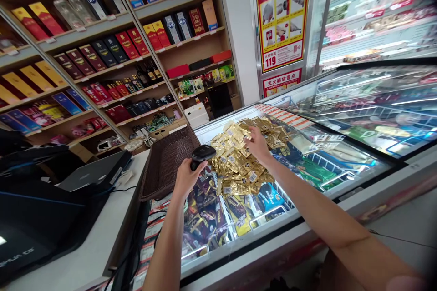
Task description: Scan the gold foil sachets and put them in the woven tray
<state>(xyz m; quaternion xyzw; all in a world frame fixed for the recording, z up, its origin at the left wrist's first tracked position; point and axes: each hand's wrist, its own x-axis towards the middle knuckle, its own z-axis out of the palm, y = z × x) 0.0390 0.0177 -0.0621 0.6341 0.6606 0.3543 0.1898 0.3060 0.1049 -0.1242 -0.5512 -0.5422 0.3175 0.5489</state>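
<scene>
My left hand is closed round the handle of a black handheld barcode scanner, whose head points toward a heap of small gold foil packets. The heap is spread over the glass lid of a chest freezer. At the far side of the heap, my right hand has its fingers pinched on a gold packet; the fingertips are partly hidden among the foil. Beside the scanner, to the left, stands a dark brown wicker basket.
Through the glass, wire baskets hold bagged frozen goods. On the left, a white counter carries a black monitor and a cable. Shelves of boxed goods stand behind, with a red fire hydrant poster on the right.
</scene>
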